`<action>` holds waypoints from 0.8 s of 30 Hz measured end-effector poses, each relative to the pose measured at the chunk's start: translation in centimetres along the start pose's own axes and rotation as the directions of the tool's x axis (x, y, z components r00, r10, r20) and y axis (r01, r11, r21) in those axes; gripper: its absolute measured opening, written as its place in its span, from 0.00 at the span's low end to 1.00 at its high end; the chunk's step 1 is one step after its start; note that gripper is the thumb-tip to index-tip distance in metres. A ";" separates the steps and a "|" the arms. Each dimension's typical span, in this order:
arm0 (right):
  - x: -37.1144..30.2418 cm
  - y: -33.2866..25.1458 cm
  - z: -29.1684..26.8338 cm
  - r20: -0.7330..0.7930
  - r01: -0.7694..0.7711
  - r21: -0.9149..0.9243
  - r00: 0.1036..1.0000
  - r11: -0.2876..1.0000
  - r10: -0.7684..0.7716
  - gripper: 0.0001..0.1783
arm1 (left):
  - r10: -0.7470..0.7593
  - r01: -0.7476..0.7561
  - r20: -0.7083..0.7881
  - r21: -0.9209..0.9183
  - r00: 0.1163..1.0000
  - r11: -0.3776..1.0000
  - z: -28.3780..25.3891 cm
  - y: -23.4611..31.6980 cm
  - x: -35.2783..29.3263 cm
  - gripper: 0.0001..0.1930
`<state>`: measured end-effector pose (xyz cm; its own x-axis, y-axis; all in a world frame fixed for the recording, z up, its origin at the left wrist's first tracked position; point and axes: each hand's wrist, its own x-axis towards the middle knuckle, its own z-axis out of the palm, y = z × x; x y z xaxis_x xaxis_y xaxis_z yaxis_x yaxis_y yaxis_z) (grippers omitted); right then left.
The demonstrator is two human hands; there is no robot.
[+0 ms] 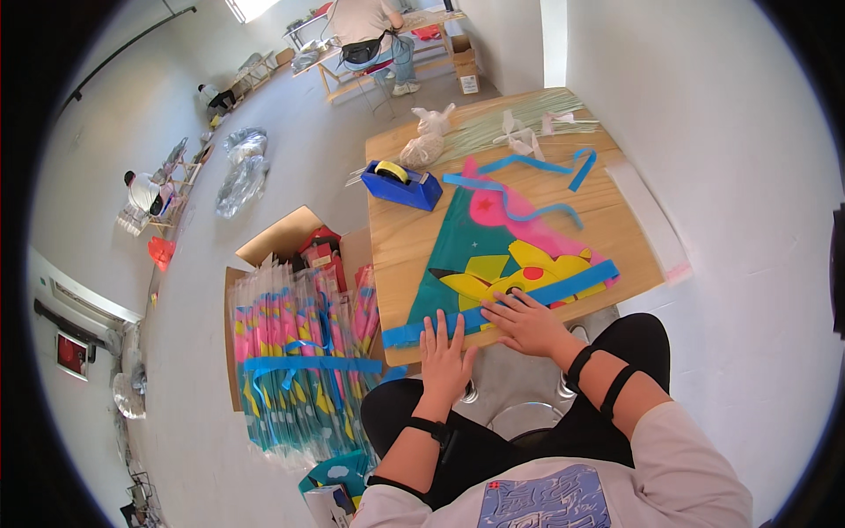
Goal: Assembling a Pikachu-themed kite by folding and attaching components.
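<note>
A triangular kite [475, 236] in green and pink, with a yellow cartoon figure printed on it, lies on the wooden table before me. Along its near edge runs a flat blue ribbon strip [576, 283]. My left hand [447, 361] rests on that strip towards its left part, fingers stretched out. Just right of it, my right hand [532, 327] lies flat with its fingers spread over the strip and the figure. Neither hand grips anything. Loose blue ribbon tails [519, 211] curl across the kite's pointed far end.
A blue tape dispenser [400, 187] stands at the table's [396, 273] left edge. Tied white bags [425, 145] and thin pale sticks [493, 128] lie farther back. Left of the table, a cardboard box [268, 236] holds bagged kites [299, 352]. Other people [365, 22] sit at distant tables.
</note>
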<state>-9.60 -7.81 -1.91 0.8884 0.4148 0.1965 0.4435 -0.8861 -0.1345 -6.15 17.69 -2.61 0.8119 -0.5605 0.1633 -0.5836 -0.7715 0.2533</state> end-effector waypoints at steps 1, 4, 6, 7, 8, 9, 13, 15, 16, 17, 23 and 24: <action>0.1 -0.1 -0.1 0.001 0.000 -0.007 1.000 1.000 0.000 0.38 | -0.013 0.012 -0.029 -0.043 0.999 0.999 0.2 -0.3 -0.1 0.35; 0.2 -0.3 -0.1 -0.006 0.007 -0.017 1.000 1.000 -0.007 0.38 | -0.013 0.006 -0.070 -0.087 0.997 0.996 0.5 -0.4 -0.4 0.36; 0.1 -0.2 -0.1 -0.015 0.009 -0.026 1.000 1.000 -0.009 0.39 | 0.035 -0.035 -0.036 0.002 0.999 0.999 0.4 0.7 -1.0 0.37; 0.1 -0.2 -0.1 -0.019 0.006 -0.034 1.000 0.999 -0.007 0.39 | 0.040 -0.040 -0.023 -0.011 0.999 0.999 0.2 1.5 -1.1 0.37; 0.1 -0.3 0.0 -0.023 0.003 -0.041 1.000 0.999 -0.004 0.39 | 0.046 -0.046 -0.009 -0.023 0.999 0.999 0.0 2.3 -1.3 0.38; 0.1 -0.2 0.0 -0.017 0.001 -0.034 1.000 0.999 -0.001 0.39 | 0.057 -0.057 0.002 -0.039 0.998 0.998 -0.1 3.0 -1.2 0.38; 0.2 -0.3 0.0 -0.012 0.001 -0.014 1.000 1.000 -0.001 0.39 | 0.076 -0.077 -0.033 -0.036 0.997 0.996 0.2 3.0 -0.4 0.39; 0.2 -0.3 -0.1 -0.019 0.007 -0.017 1.000 1.000 -0.008 0.39 | 0.094 -0.094 -0.065 0.000 0.993 0.996 0.7 2.5 0.4 0.41; 0.2 -0.3 -0.1 -0.022 0.010 -0.022 1.000 1.000 -0.010 0.39 | 0.095 -0.095 -0.058 0.005 0.994 0.995 1.0 2.3 0.7 0.41; 0.3 -0.3 -0.1 -0.025 0.013 -0.028 1.000 1.000 -0.013 0.40 | 0.097 -0.096 -0.052 0.009 0.994 0.995 1.2 2.2 0.9 0.41; -0.4 -0.1 0.8 -0.099 -0.148 0.089 0.983 0.985 0.157 0.44 | 0.095 -0.095 -0.054 0.001 0.994 0.995 1.7 2.6 1.3 0.40; -0.7 0.1 0.7 -0.097 -0.217 0.072 0.970 0.974 0.223 0.44 | 0.099 -0.098 -0.056 0.018 0.993 0.995 1.6 2.5 1.2 0.40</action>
<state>-10.10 -8.07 -2.79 0.9491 0.1845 0.2552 0.2476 -0.9379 -0.2430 -6.65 14.62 -3.32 0.7497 -0.6164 0.2409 -0.6607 -0.7180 0.2188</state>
